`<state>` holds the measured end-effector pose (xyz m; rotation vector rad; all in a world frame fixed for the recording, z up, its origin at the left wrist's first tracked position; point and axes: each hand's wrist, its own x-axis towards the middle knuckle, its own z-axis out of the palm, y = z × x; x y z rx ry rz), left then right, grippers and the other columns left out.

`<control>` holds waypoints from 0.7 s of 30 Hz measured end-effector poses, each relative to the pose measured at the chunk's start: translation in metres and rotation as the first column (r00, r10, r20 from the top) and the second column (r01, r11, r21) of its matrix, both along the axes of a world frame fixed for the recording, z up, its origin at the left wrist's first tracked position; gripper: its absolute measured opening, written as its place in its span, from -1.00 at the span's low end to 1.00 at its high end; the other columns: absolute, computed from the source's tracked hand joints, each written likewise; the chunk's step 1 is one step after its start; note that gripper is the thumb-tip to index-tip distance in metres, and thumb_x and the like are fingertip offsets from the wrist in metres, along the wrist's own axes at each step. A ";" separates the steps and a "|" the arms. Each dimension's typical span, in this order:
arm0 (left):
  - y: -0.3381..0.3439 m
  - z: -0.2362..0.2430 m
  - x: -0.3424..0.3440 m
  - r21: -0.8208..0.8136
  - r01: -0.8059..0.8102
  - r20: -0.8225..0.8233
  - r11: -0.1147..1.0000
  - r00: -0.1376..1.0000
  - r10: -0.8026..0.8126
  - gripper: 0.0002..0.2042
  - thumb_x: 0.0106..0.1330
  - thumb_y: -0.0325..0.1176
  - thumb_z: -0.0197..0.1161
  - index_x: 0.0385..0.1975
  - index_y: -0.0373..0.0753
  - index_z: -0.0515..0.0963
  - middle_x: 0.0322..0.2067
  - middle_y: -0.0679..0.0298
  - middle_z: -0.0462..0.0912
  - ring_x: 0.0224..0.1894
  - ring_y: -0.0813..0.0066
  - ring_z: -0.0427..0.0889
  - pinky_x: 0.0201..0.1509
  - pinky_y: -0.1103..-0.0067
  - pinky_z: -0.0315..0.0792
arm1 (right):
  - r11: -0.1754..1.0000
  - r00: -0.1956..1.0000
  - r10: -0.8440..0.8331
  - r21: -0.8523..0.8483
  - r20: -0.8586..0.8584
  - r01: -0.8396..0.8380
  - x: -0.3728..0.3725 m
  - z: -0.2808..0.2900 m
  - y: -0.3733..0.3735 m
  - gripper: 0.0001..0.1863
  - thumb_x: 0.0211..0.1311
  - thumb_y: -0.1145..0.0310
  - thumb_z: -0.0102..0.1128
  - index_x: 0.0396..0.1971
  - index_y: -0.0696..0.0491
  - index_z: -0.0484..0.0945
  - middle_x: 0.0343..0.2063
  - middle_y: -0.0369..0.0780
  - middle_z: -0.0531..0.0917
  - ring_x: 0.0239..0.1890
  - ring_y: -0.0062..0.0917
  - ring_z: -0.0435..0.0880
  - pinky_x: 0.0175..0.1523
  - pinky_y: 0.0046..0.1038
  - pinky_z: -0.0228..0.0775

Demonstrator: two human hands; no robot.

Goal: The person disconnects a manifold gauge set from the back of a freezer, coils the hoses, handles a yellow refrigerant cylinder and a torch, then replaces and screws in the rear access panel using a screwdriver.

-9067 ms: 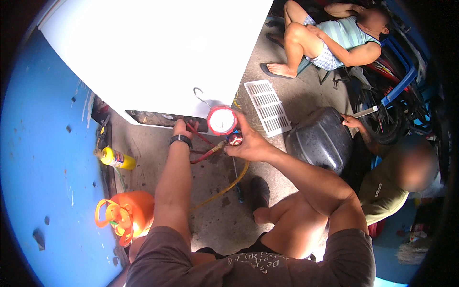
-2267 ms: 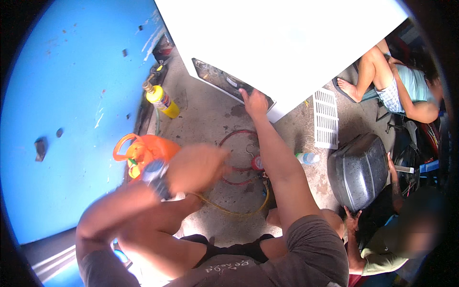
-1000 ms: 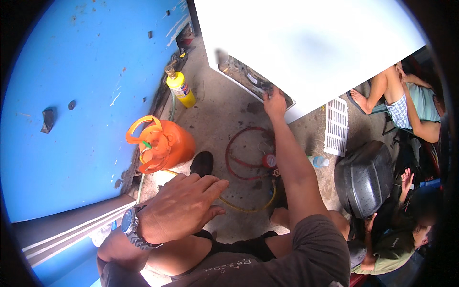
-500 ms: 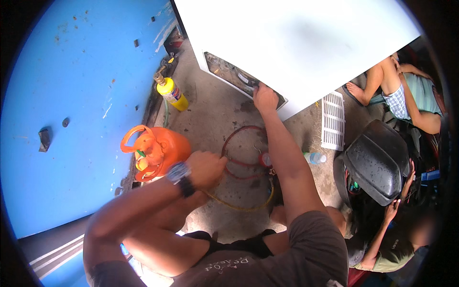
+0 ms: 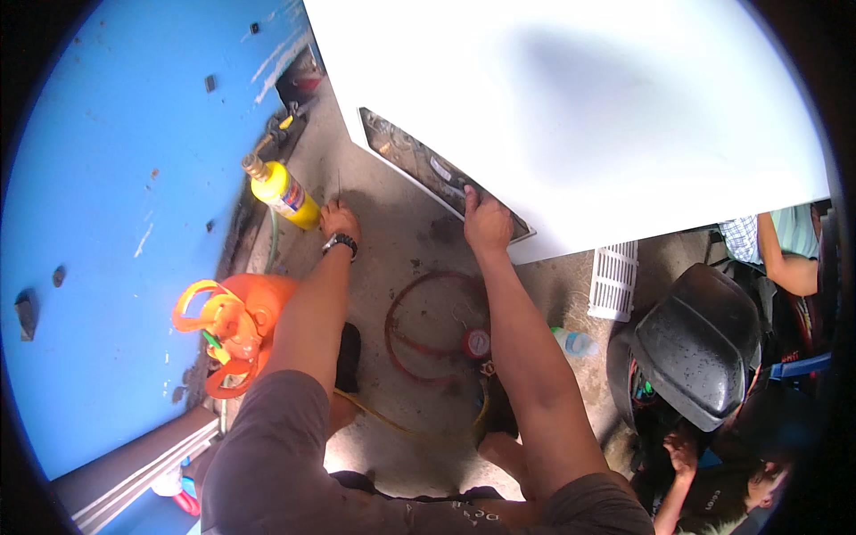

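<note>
My left hand [image 5: 341, 221], with a watch at the wrist, is low over the floor beside a yellow gas cylinder [image 5: 290, 196] with a brass top. A thin dark rod [image 5: 339, 182] sticks out from its closed fingertips. My right hand [image 5: 488, 225] is closed at the edge of the opening low in a large white cabinet-like appliance [image 5: 571, 116]. Its fingers reach in beside a dark part, and what they grip is hidden. Pipes and dirty parts [image 5: 401, 147] show inside the opening. Between my arms lies a red hose [image 5: 390, 325] with a round gauge [image 5: 477, 343].
An orange gas tank [image 5: 254, 308] stands by the blue panel [image 5: 116, 196] at left. A yellow hose [image 5: 392, 419] runs near my legs. At right are a white slatted grille [image 5: 613, 281], a plastic bottle [image 5: 575, 342], a black plastic housing [image 5: 695, 334] and two other people.
My left hand has moved forward and left, from beside the orange tank to the floor near the yellow cylinder. My right hand stays at the opening. The whole view has shifted.
</note>
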<state>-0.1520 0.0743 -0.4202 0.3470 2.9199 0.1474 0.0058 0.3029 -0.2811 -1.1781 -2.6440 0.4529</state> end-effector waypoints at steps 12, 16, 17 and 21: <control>-0.012 0.019 0.001 0.279 -0.424 0.135 0.861 0.906 0.402 -0.65 0.30 -0.40 0.21 0.04 -0.36 0.43 0.04 -0.08 0.55 0.12 0.00 0.56 0.19 0.28 0.46 | 0.864 0.929 0.361 -0.347 -0.079 -0.365 0.122 -0.017 -0.079 -0.60 0.22 0.20 0.25 -0.09 0.18 0.48 -0.13 0.04 0.56 -0.11 0.03 0.60 -0.06 -0.05 0.47; -0.015 0.039 0.078 0.530 -0.483 0.278 0.697 0.876 0.395 -0.65 0.29 -0.32 0.22 -0.02 -0.42 0.44 -0.07 -0.15 0.60 0.02 -0.03 0.61 0.10 0.28 0.48 | 0.796 0.921 0.372 -0.469 -0.119 -0.382 0.153 -0.018 -0.103 -0.64 0.29 0.19 0.17 -0.11 0.18 0.51 -0.17 0.03 0.60 -0.12 -0.04 0.61 -0.02 -0.11 0.45; -0.011 0.042 0.108 0.597 -0.450 0.256 0.664 0.891 0.374 -0.63 0.30 -0.26 0.24 -0.04 -0.42 0.46 -0.12 -0.13 0.63 -0.02 -0.02 0.63 0.08 0.28 0.48 | 0.794 0.926 0.364 -0.486 -0.100 -0.364 0.154 -0.016 -0.105 -0.65 0.31 0.17 0.15 -0.11 0.16 0.53 -0.20 -0.02 0.61 -0.14 -0.13 0.63 -0.05 -0.16 0.46; 0.020 0.083 0.245 0.733 -0.396 0.340 0.553 0.917 0.206 -0.68 0.26 -0.35 0.23 -0.05 -0.36 0.45 -0.14 -0.04 0.64 -0.08 0.07 0.66 0.01 0.29 0.50 | 0.665 0.986 0.145 -0.730 -0.078 -0.156 0.170 -0.034 -0.093 -0.62 0.38 0.13 0.09 -0.07 0.15 0.56 -0.24 -0.12 0.65 -0.19 -0.36 0.65 -0.12 -0.27 0.50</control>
